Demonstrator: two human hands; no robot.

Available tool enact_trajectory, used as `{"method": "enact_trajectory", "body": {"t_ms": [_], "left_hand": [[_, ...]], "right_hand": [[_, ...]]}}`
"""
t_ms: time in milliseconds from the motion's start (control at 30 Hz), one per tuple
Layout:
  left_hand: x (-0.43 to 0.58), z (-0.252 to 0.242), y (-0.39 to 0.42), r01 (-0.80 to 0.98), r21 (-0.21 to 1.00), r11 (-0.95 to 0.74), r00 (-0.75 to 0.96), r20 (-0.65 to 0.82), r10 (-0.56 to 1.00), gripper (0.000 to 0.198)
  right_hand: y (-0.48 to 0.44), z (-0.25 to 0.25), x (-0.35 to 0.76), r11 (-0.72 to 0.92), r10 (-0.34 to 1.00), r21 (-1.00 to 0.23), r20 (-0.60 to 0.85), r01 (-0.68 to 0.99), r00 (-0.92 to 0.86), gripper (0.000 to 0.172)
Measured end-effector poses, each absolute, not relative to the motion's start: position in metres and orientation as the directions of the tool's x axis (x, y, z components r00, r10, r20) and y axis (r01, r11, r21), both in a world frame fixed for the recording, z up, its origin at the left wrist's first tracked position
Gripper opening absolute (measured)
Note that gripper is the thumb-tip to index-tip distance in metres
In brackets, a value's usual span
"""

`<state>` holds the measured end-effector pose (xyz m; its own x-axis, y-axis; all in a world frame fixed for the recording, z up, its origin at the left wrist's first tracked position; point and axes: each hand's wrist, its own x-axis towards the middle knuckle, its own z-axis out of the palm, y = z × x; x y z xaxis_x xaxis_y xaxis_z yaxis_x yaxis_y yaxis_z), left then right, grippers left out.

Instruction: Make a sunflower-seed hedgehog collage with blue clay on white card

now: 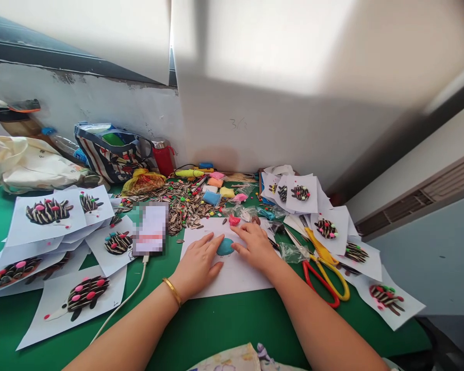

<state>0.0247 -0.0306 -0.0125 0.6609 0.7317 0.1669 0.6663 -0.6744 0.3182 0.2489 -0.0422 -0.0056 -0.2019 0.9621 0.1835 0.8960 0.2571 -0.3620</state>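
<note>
A flat blue oval of modelling clay (226,247) lies on a white sheet of paper (232,281) in front of me. My left hand (201,259) rests on the paper at the oval's left side, fingers stretched out. On the other side my right hand (254,246) lies with its fingers spread, a fingertip close to the oval's right edge. Neither hand holds anything. Faint drawn lines show just under the oval. A red lump of clay (234,220) and a brown lump (256,220) sit beyond my right fingers.
Sunflower seeds (185,203) are heaped behind the paper, near coloured clay blocks (212,198). Scissors (320,275) lie at the right. Sheets with seed hedgehogs (87,299) spread left, and more sheets (327,226) right. A phone (150,229) trails a white cable (137,291).
</note>
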Motion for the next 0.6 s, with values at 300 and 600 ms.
{"method": "enact_trajectory", "body": {"t_ms": [300,600], "left_hand": [[0.024,-0.016,-0.029,0.66,0.322,-0.679,0.65,0.209,0.731,0.071],[0.023,-0.02,-0.028,0.65,0.325,-0.687,0.649,0.232,0.724,0.074]], "right_hand": [[-0.041,-0.005,0.234,0.168,0.981,-0.297,0.148,0.94,-0.129,0.065],[-0.039,0.0,0.242,0.155,0.982,-0.309,0.156,0.938,-0.111,0.074]]}}
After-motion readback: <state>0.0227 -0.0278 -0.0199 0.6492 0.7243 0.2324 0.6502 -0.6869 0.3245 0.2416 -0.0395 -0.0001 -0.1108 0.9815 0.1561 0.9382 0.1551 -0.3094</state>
